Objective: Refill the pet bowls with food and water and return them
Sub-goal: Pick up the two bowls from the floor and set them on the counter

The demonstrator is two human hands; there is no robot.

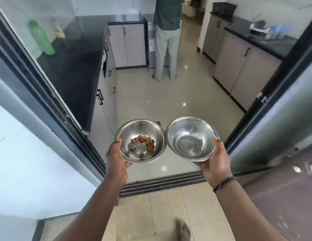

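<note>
Each grip holds a bowl — left hand [117, 157] the kibble bowl [139, 141], right hand [215, 162] the water bowl [191, 139] — rims touching.

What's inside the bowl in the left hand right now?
The left bowl holds a few brown kibble pieces scattered around its bare steel bottom, far from full. The left hand grips its rim; nothing inside is covered.

The two bowls [140, 154] [191, 131] are shiny silver. The food bits [144, 140] are brown and orange. The bottle [41, 37] is green. The counter [73, 70] is black. The floor [162, 101] is cream.
</note>
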